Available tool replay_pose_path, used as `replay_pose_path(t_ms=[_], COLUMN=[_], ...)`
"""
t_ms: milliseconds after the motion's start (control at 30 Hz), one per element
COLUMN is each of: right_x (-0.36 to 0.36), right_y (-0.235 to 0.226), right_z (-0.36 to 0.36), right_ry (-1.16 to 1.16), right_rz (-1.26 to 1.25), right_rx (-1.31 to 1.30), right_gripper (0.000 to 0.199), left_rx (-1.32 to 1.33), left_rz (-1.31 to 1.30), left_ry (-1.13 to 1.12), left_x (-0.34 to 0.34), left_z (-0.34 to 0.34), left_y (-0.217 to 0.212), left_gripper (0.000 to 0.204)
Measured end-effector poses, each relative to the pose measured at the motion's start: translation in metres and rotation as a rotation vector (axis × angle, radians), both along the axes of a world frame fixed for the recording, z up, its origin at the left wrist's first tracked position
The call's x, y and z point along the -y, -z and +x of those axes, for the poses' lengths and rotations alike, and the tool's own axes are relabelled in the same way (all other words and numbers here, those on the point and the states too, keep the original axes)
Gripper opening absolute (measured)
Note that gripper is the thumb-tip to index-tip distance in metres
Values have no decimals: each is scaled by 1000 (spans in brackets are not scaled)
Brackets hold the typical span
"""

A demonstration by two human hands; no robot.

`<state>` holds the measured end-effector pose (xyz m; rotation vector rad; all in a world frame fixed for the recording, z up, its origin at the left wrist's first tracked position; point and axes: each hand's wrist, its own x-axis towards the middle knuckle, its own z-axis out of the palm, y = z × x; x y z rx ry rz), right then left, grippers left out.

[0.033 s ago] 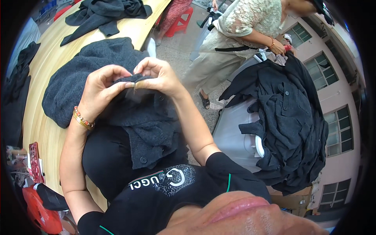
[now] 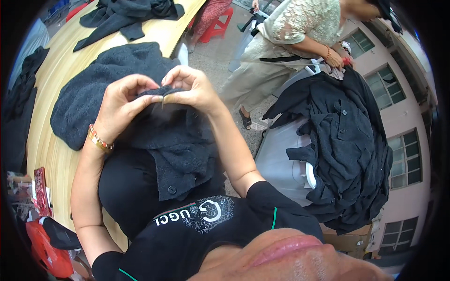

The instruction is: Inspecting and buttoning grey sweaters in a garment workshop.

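Observation:
A dark grey knitted garment [image 2: 183,164] with a round button near its lower corner hangs over my lap, and more of it spreads onto the wooden table at my left. My left hand [image 2: 123,105] pinches a folded edge of it between thumb and fingers. Right beside it, my right hand [image 2: 191,91] pinches the same edge, the two thumbs nearly tip to tip. Whatever small thing might sit between the fingertips is too fine to make out.
Another dark garment [image 2: 133,14] lies at the table's [image 2: 51,107] far end. A red phone [image 2: 41,192] rests near its left edge. To my right, dark buttoned garments [image 2: 342,140] are heaped over a pale surface. A person [image 2: 286,47] stands beyond, near a red stool [image 2: 218,25].

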<state>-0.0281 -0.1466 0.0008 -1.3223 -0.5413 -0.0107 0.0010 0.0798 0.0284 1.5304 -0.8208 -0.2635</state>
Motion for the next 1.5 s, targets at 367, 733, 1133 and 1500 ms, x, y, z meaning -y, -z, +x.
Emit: replay_pose_path(t_ms=[367,733,1133,1500], right_x=[6,10,-8,-13], right_y=[-7,-11,-8,-6], right_z=[9,7,10,4], right_ry=[-81,-61,47,223], right_rz=[-45,-98,-157,-169], right_rx=[73,185,258,315], right_gripper=[34,35,35,33], left_rx=[226,599,676,813], left_rz=[-20,-48,-29,2], left_ry=[-44,-159,-220,-296], left_x=[-5,2,-16,-6], left_z=[-2,2,4,6], left_y=[1,-2,-1,0], left_gripper=[23,18,15,17])
